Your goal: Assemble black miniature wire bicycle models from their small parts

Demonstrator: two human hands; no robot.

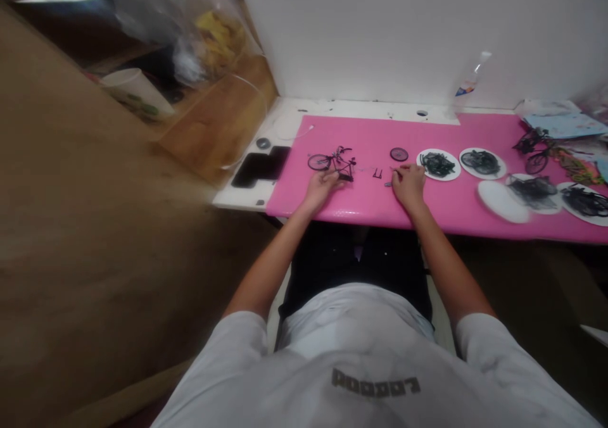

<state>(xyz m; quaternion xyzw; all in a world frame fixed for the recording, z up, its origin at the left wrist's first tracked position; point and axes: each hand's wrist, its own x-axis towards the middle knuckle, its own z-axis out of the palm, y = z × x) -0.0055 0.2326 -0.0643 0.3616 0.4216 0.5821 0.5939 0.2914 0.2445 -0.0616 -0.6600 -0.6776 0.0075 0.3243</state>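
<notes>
A miniature black bicycle (336, 161), with one wheel showing at its left end, is on the pink mat. My left hand (323, 186) grips its lower edge between thumb and fingers. Farther right, my right hand (409, 182) is closed with the fingertips together, low over the mat; whatever is between them is too small to make out. A small dark forked part (377, 173) lies between my hands. Just beyond the right hand is a loose spoked wheel (399, 154). By its fingertips rests a tiny grey piece (388, 185).
White plates of black parts, including one plate (439, 164), stand to the right, near another dark model bicycle (536, 152). A clear bottle (472, 76) is at the back wall. Dark phone-like slabs (261, 167) and a cable lie left on the white table (237, 199).
</notes>
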